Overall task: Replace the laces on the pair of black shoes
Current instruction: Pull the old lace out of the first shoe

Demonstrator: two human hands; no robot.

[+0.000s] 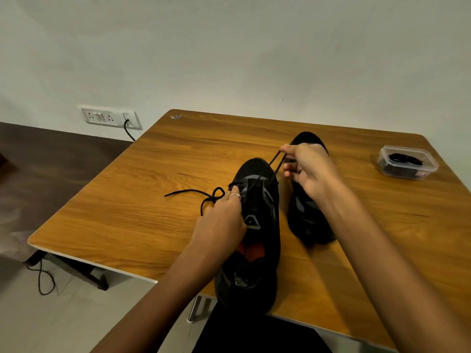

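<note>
A thin black round shoelace (274,165) is threaded through the forward eyelets of the nearer black mesh trainer with grey side panels (254,225), which lies toe-away near the front edge of the wooden-topped table (127,212), heel overhanging that edge slightly. Two strands are seen rising from the eyelets up and to the right, converging at the right hand (305,169), where they are pinched between thumb and forefinger; the remaining fingers are loosely curled. The lace's long axis is thus set diagonally, eyelets low-left, fingertips high-right. A free end with a loose loop (204,197) is trailed leftward onto the table top, just beside the left hand (224,215), which is pressed on the shoe's left flank, fingers curled against the upper near the eyelets; whether lace is actually gripped there cannot be told. The second black trainer (305,212) is laid just right of the first, partly hidden under the right forearm. A small clear plastic box holding coiled black laces (407,163) is placed near the table's right edge, well apart. Judged: pull is likely along the taut diagonal, right hand being the nearer.
</note>
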